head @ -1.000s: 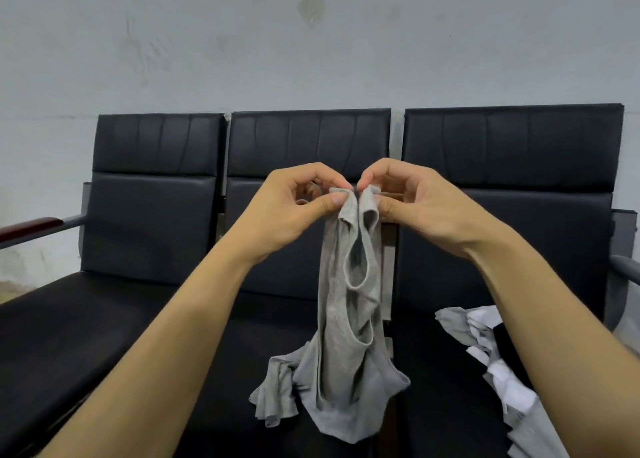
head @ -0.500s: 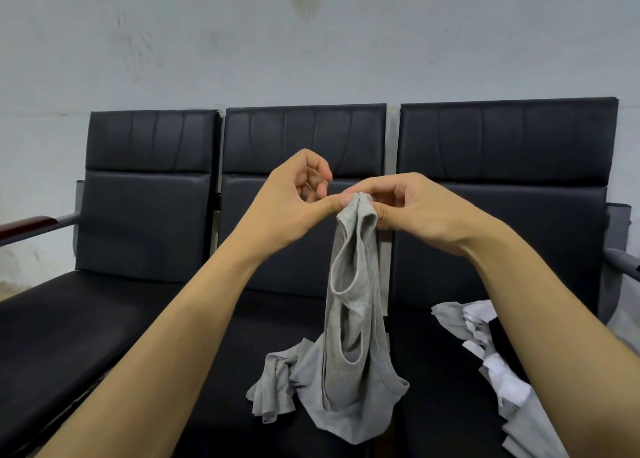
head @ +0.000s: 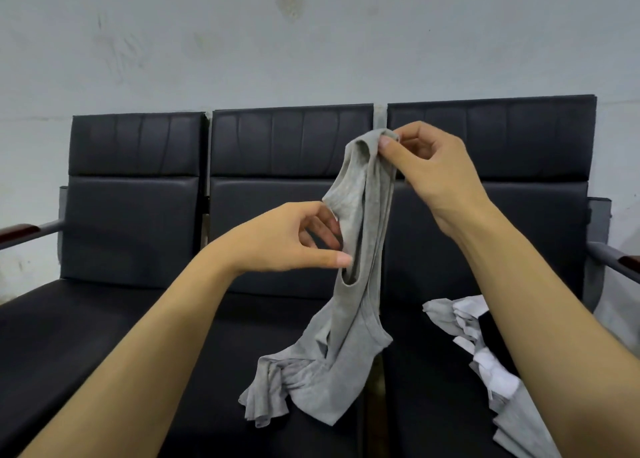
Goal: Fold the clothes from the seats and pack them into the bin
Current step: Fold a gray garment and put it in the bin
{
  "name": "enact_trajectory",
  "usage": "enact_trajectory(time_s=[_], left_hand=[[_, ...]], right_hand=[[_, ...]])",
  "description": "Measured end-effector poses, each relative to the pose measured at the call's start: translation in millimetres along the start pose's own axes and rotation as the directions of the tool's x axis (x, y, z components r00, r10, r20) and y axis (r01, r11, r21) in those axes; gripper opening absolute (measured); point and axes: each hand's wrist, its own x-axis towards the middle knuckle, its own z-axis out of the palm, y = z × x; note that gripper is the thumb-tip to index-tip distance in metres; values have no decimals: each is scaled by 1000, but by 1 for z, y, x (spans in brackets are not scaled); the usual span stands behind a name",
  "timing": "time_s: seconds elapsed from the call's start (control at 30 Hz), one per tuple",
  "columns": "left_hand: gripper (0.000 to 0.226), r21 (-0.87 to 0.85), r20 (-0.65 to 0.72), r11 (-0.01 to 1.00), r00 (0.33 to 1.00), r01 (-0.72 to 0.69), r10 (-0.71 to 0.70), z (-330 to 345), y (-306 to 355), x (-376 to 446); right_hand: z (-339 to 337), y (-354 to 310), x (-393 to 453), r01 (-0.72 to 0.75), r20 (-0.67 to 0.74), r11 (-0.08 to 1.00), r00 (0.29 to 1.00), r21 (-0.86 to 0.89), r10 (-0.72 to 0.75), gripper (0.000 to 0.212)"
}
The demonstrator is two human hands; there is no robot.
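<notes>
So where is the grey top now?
In the head view, the grey top hangs at centre over the middle seat, pinched by the right hand.

Greys on black, with touches of white and dark red.

You are looking at a plain light grey tank top (head: 349, 322), unpatterned, against three black seats (head: 135, 194) with glossy black cushions and grey metal frames. The pile of clothes (head: 485, 350) on your right mixes light grey, bright white and one black piece. The armrest (head: 19, 231) at far left is capped in dark reddish brown, and the wall (head: 311, 42) behind is pale grey with faint smudges and one brownish stain.
</notes>
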Motion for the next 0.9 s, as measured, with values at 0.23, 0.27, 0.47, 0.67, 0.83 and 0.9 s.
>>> enact_trajectory(time_s=[0.23, 0.27, 0.47, 0.67, 0.83, 0.9], left_hand=[[45, 118, -6, 992, 999, 46, -46, 23, -16, 4], [48, 128, 0, 990, 998, 55, -55, 29, -18, 4], [14, 145, -169, 989, 984, -40, 64, 68, -39, 10], [9, 54, -248, 996, 965, -70, 82, 57, -53, 11], [36, 47, -118, 999, 993, -13, 18, 67, -55, 9], [39, 64, -113, 998, 993, -19, 27, 86, -50, 9]], right_hand=[[-6, 6, 1, -53, -86, 998, 995, 30, 55, 18], [-7, 7, 1, -61, -93, 998, 994, 30, 63, 19], [-12, 13, 4, -79, -119, 997, 990, 23, 81, 19], [-13, 21, 8, -98, -178, 994, 978, 57, 107, 21], [-7, 23, 10, -105, -206, 992, 972, 68, 117, 20], [0, 20, 9, -90, -199, 995, 975, 53, 99, 22]])
